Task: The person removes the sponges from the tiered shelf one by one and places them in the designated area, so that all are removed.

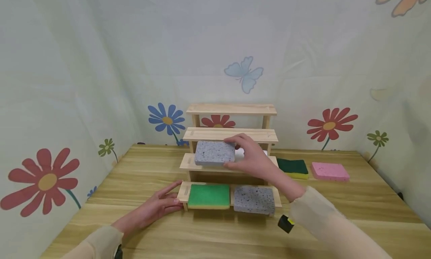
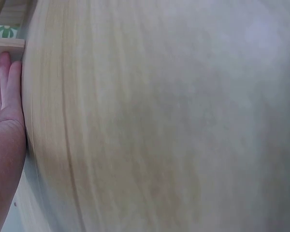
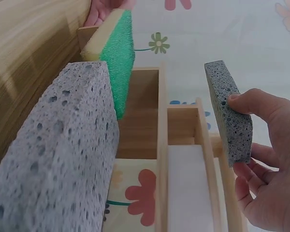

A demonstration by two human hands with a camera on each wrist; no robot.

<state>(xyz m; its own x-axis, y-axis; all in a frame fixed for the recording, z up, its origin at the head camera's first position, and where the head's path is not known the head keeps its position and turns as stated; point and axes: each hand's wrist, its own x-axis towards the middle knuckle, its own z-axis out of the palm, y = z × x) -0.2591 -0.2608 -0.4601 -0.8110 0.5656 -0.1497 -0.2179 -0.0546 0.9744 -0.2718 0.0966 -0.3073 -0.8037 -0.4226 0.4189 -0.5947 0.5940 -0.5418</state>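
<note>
My right hand (image 1: 250, 156) pinches a grey speckled sponge (image 1: 214, 153) by its right end, thumb below and fingers above. In the head view the sponge overlaps the left half of the second step; the right wrist view shows it held out from the wooden tiered rack (image 3: 162, 125). Partly hidden behind that hand, a white block (image 3: 186, 188) lies on the second step. My left hand (image 1: 156, 206) touches the left end of the lowest step, its fingers (image 2: 12, 87) straight against it. A green-and-yellow sponge (image 1: 209, 195) and another grey speckled sponge (image 1: 254, 199) lie on the lowest step.
Right of the rack, a dark green and yellow sponge (image 1: 292, 168) and a pink sponge (image 1: 330, 171) lie on the wood-grain table (image 1: 151, 160). Below my right forearm is a small black object (image 1: 286, 224). A flower-printed curtain (image 1: 161, 46) hangs behind the table.
</note>
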